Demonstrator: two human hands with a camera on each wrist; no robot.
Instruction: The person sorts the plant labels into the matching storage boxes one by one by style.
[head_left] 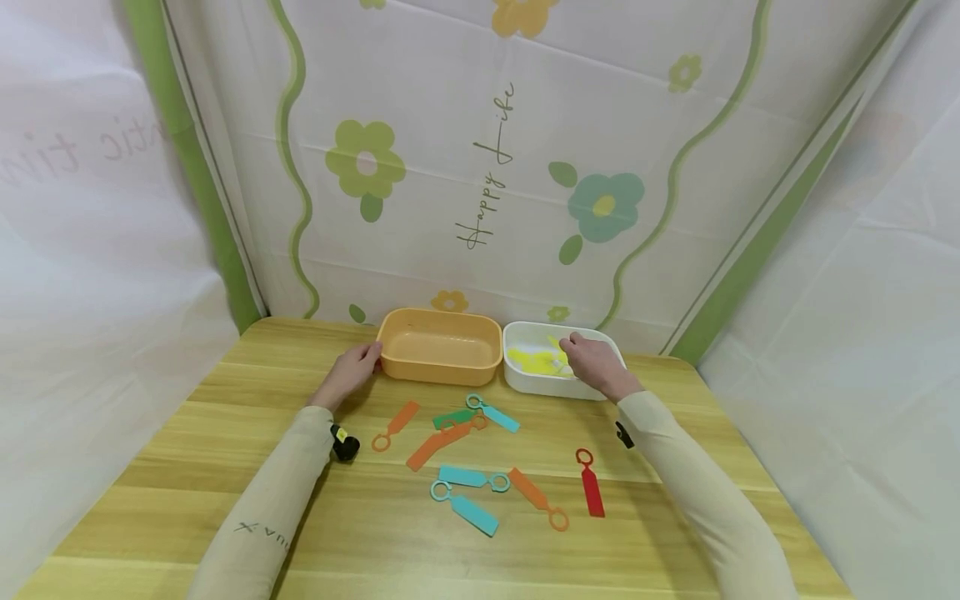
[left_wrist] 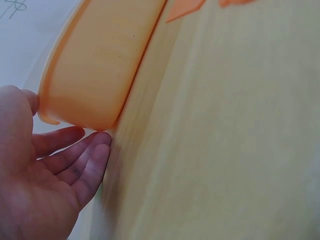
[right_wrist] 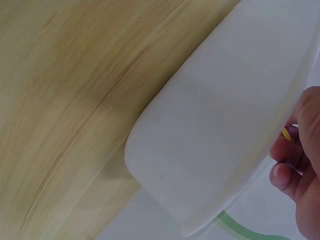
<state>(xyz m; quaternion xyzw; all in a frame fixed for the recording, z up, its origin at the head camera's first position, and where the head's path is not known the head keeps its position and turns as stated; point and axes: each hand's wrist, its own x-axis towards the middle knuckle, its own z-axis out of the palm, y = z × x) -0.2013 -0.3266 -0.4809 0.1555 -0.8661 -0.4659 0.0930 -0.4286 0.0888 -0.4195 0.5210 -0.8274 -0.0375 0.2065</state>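
My left hand [head_left: 354, 372] is at the left end of an orange plastic bin [head_left: 442, 373]. In the left wrist view its fingers [left_wrist: 89, 167] are loosely extended, tips touching the bin's end wall, thumb at the rim. My right hand [head_left: 594, 362] reaches over the white bin [head_left: 551, 386] and pinches a yellow tag [right_wrist: 286, 133], mostly hidden by the fingers. More yellow tags [head_left: 534, 362] lie inside that bin. Nothing lies in the orange bin.
Several ring-ended tags lie on the wooden table [head_left: 330, 517]: orange tags [head_left: 531, 490], blue tags [head_left: 474, 514], a green tag [head_left: 452, 418] partly covered, and a red tag [head_left: 592, 493] at right. A flowered curtain [head_left: 450, 167] hangs right behind the bins.
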